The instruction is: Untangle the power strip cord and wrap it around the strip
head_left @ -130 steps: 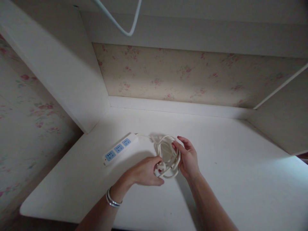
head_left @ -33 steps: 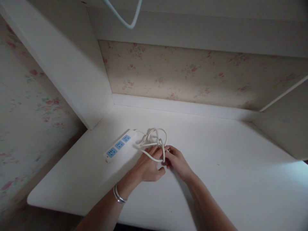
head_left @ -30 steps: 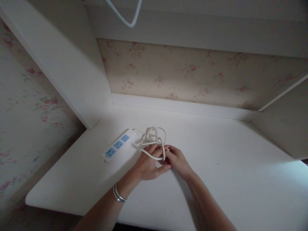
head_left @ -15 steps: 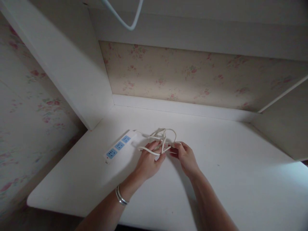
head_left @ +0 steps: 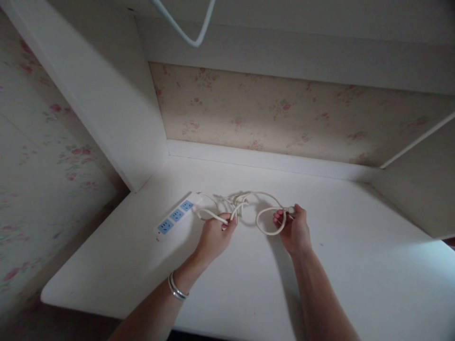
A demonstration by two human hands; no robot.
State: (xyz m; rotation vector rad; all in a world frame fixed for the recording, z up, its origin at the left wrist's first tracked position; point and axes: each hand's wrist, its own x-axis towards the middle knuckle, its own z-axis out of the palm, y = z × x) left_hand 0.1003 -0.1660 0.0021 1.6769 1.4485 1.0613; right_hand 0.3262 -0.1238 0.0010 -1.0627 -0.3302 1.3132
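A white power strip (head_left: 175, 215) with three blue sockets lies on the white desk (head_left: 355, 265). Its white cord (head_left: 249, 201) runs right from the strip in tangled loops. My left hand (head_left: 214, 235) is closed on a loop of the cord just right of the strip. My right hand (head_left: 295, 228) is closed on the plug end of the cord, with one loop hanging open between the two hands. A bracelet sits on my left wrist.
A white side panel (head_left: 106, 94) rises at the left of the desk and floral wallpaper (head_left: 277, 113) covers the back wall. A shelf runs overhead, with a pale cable (head_left: 192, 33) hanging from it. The desk's front edge is near my arms.
The hands have drawn apart: my right hand pulled the plug end out to the right, stretching the bundle into open loops. My left hand stayed by the strip, holding the cord.
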